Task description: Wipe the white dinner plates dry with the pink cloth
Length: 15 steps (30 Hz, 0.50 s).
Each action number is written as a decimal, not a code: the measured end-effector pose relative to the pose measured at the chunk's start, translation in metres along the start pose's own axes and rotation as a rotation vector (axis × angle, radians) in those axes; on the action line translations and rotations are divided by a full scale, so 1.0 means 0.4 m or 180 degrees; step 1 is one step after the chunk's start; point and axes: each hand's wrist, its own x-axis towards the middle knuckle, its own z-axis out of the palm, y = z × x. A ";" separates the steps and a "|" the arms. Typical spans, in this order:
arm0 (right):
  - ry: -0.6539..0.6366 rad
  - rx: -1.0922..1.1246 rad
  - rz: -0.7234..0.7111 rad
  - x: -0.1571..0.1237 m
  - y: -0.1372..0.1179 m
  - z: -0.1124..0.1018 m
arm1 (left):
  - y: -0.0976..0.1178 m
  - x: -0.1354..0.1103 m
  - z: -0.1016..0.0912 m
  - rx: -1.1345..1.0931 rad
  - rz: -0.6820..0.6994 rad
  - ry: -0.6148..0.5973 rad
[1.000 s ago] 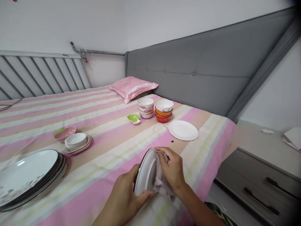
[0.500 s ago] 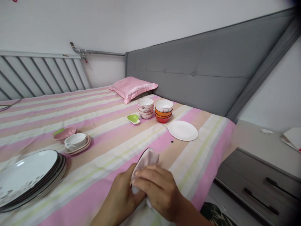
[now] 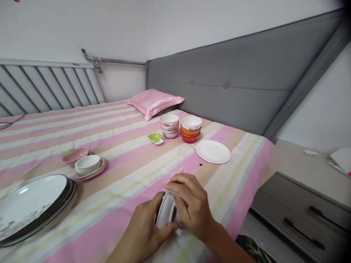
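Observation:
My left hand (image 3: 146, 226) grips a small white dish with a dark rim (image 3: 165, 211), tilted on edge above the bed, its thumb on the near side. My right hand (image 3: 190, 204) is closed on a pale pinkish-white cloth (image 3: 171, 190) and presses it around the dish's upper and right edge. Fingers and cloth hide much of the dish, so I cannot tell whether it is a bowl or a saucer. Beyond the hands, a white plate (image 3: 213, 152) lies flat on the striped bedsheet (image 3: 123, 197), with a tiny black piece (image 3: 200, 164) near it.
Stacked bowls (image 3: 170, 128) and orange-red bowls (image 3: 191, 133) stand near the pink pillow (image 3: 155, 102). A green leaf-shaped dish (image 3: 155, 138) is beside them. Leftward are small white bowls (image 3: 88, 163), a pink bowl (image 3: 76, 155) and large stacked plates (image 3: 35, 201). A nightstand (image 3: 298, 204) stands right.
My right hand has moved up and slightly right with the cloth, over the dish's edge. More of the dish's white surface and dark rim shows. My left hand keeps its grip.

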 end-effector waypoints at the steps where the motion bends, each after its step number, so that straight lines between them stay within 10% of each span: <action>1: -0.0031 -0.0007 0.0096 0.001 0.009 -0.002 | 0.002 -0.001 -0.001 0.0024 0.0008 -0.0039; 15: -0.0142 0.0620 0.1821 -0.047 0.174 0.027 | 0.001 -0.003 -0.002 0.0392 -0.0648 0.0078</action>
